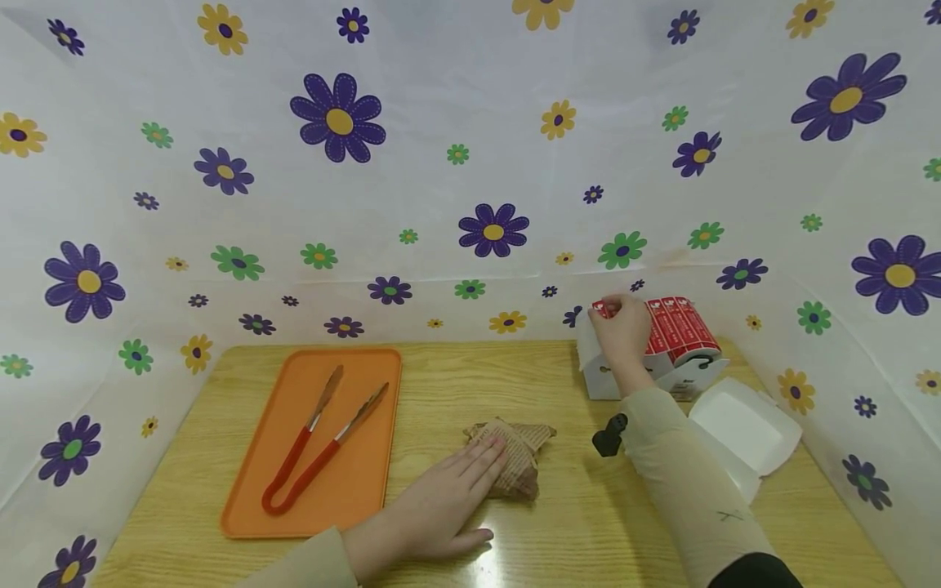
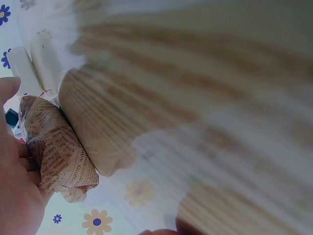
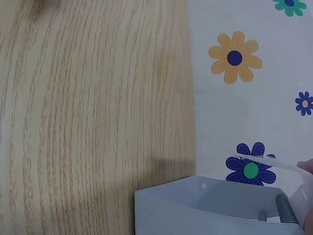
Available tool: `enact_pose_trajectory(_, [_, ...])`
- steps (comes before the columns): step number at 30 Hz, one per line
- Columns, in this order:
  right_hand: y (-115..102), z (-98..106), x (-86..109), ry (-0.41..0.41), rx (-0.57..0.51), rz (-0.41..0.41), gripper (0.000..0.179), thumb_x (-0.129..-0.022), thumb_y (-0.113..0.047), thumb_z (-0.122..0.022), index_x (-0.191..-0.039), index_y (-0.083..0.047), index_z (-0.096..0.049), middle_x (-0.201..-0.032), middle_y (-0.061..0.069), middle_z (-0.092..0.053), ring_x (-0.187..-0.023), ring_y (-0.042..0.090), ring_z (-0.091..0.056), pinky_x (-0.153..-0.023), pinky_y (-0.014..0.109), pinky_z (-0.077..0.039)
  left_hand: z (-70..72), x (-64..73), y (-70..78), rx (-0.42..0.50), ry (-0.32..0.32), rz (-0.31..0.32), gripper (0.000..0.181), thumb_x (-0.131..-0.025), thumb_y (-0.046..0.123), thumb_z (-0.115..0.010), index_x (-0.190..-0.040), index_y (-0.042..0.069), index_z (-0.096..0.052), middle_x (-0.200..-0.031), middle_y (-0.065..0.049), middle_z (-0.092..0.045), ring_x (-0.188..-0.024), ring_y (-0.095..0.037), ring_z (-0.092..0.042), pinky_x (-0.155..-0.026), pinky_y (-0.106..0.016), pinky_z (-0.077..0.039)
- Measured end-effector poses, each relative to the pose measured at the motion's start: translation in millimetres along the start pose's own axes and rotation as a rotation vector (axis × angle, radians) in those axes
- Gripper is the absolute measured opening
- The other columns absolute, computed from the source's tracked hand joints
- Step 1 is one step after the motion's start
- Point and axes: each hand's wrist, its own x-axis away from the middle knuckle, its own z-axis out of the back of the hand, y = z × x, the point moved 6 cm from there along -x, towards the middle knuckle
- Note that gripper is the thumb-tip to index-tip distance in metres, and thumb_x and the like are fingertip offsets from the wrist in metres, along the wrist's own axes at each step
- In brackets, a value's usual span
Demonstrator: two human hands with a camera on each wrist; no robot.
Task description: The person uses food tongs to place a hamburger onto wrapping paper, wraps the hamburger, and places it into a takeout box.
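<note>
A small bundle wrapped in brown newsprint-patterned paper (image 1: 525, 461) lies on the table. My left hand (image 1: 441, 502) rests on its left side with straight fingers; the left wrist view also shows the printed wrapping (image 2: 56, 142) against that hand (image 2: 19, 191). At the back right, my right hand (image 1: 623, 331) is at the front of a grey-white sticker dispenser (image 1: 691, 377) loaded with red printed stickers (image 1: 680, 327). Its thumb and fingers pinch a sticker (image 1: 600, 309), seen in the right wrist view as a pale strip (image 3: 279, 162) beside the dispenser's wall (image 3: 195, 215).
An orange tray (image 1: 250, 490) on the left carries red-handled tongs (image 1: 294, 474). An opened white takeout box (image 1: 746, 425) stands at the right, partly behind my right forearm. A flowered sheet (image 1: 426, 204) hangs around the back and sides of the wooden table (image 1: 448, 376).
</note>
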Motion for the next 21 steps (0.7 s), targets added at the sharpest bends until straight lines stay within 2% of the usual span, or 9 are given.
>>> enact_pose_trajectory(4, [-1,0,0.8,-0.003,-0.007,0.002,0.031,-0.1,-0.015,-0.074,-0.123,0.006,-0.07,-0.116,0.024,-0.066,-0.107,0.035,-0.059,-0.091,0.04,-0.047,0.6,0.0,0.3,0.004,-0.001,0.001,0.095,-0.104,0.066,-0.048,-0.168,0.001,-0.024,-0.176,-0.018,-0.024,-0.164,-0.031,-0.026,-0.132,-0.04,-0.033])
enact_pose_trajectory(8, [-3,1,1.6,-0.003,-0.018,0.018,0.024,-0.104,-0.014,-0.066,-0.119,0.004,-0.07,-0.116,0.023,-0.067,-0.107,0.035,-0.06,-0.091,0.04,-0.048,1.3,-0.1,0.2,0.012,-0.01,0.005,0.094,-0.104,0.066,-0.048,-0.168,0.001,-0.025,-0.176,-0.019,-0.024,-0.164,-0.031,-0.026,-0.132,-0.041,-0.032])
enact_pose_trajectory(13, [-9,3,5.9,0.003,0.013,0.092,0.017,-0.107,-0.011,-0.061,-0.112,0.002,-0.071,-0.111,0.022,-0.067,-0.103,0.035,-0.06,-0.089,0.042,-0.048,2.2,-1.1,0.0,0.015,-0.016,0.007,0.094,-0.104,0.066,-0.049,-0.167,0.001,-0.025,-0.176,-0.018,-0.025,-0.164,-0.031,-0.027,-0.132,-0.041,-0.032])
enact_pose_trajectory(16, [-19,5,13.8,-0.026,0.062,0.193,0.015,-0.107,-0.011,-0.062,-0.109,0.0,-0.072,-0.11,0.02,-0.068,-0.103,0.034,-0.062,-0.089,0.044,-0.053,2.6,-2.0,0.1,0.014,-0.02,0.003,0.095,-0.104,0.067,-0.048,-0.168,0.0,-0.025,-0.176,-0.018,-0.025,-0.164,-0.031,-0.027,-0.132,-0.041,-0.032])
enact_pose_trajectory(21, [-47,5,36.3,-0.103,0.126,0.442,0.01,-0.105,-0.009,-0.065,-0.106,0.0,-0.072,-0.105,0.019,-0.072,-0.1,0.035,-0.068,-0.084,0.049,-0.057,2.3,-1.9,0.0,0.01,-0.03,-0.001,0.096,-0.104,0.068,-0.047,-0.168,0.0,-0.024,-0.176,-0.019,-0.023,-0.164,-0.031,-0.026,-0.133,-0.04,-0.03])
